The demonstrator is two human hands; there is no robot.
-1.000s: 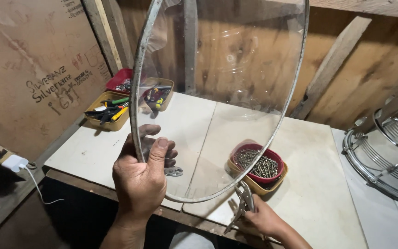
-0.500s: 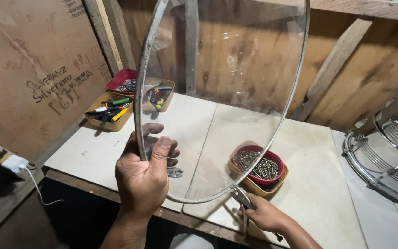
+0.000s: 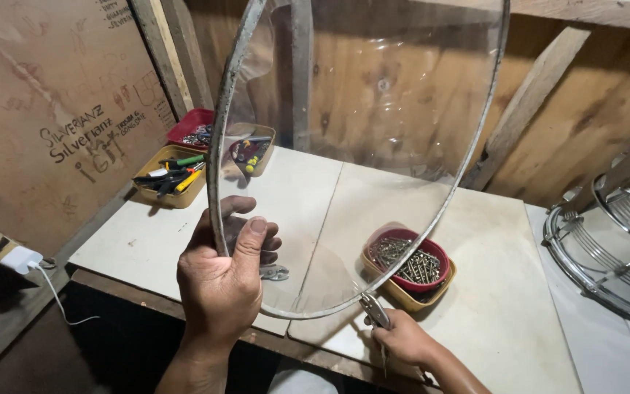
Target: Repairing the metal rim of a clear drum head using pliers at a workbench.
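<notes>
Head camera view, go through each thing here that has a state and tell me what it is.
Clear drumhead: held upright above the table.
Left hand: clamped on the hoop's left edge.
Right hand: gripping pliers at the bottom rim.
Red bowl: full of screws.
Yellow tray: holding tools.

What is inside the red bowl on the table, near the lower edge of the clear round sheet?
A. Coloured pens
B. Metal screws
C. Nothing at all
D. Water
B. The red bowl, standing in a yellow tray on the table beside the clear round sheet, is filled with a heap of thin grey metal screws.
</notes>
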